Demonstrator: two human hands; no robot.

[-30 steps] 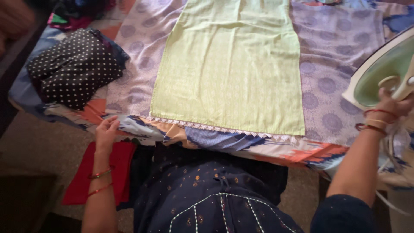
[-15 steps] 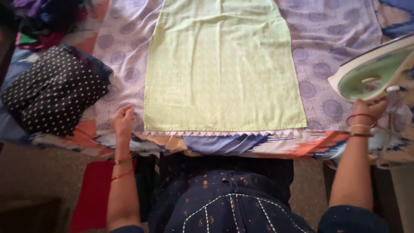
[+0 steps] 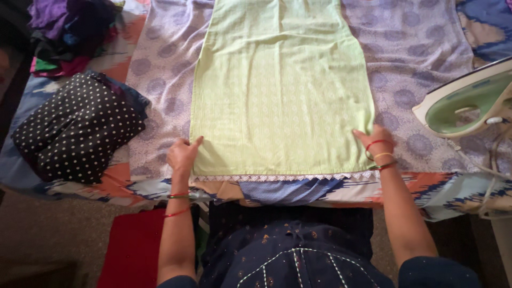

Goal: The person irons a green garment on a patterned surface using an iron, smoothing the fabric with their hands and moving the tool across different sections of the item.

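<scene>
In the head view, a pale green garment [image 3: 282,90] lies spread flat down the middle of a work surface covered with a lilac patterned sheet [image 3: 421,80]. Its upper part runs out of the top edge, so the neckline and sleeves are unseen. The lower hem, edged with white lace trim [image 3: 277,177], lies nearest the person.

The left hand [image 3: 182,154] rests at the garment's lower left corner, fingers laid on the cloth edge; it looks pressed flat rather than pinching, though the fingertips are partly lost against the fabric. The right hand [image 3: 376,140] sits at the lower right corner, fingers curled onto the edge in a like manner; whether cloth is gripped beneath it cannot be told.

A green and white iron [image 3: 469,104] stands well apart to the right, cut off by the frame, its cord trailing down the side. At left a folded black cloth with white dots [image 3: 80,130] sits on the sheet, with a dim heap of mixed clothes [image 3: 69,32] behind it. A red cloth [image 3: 133,248] lies on the floor below, partly hidden by the left arm.
</scene>
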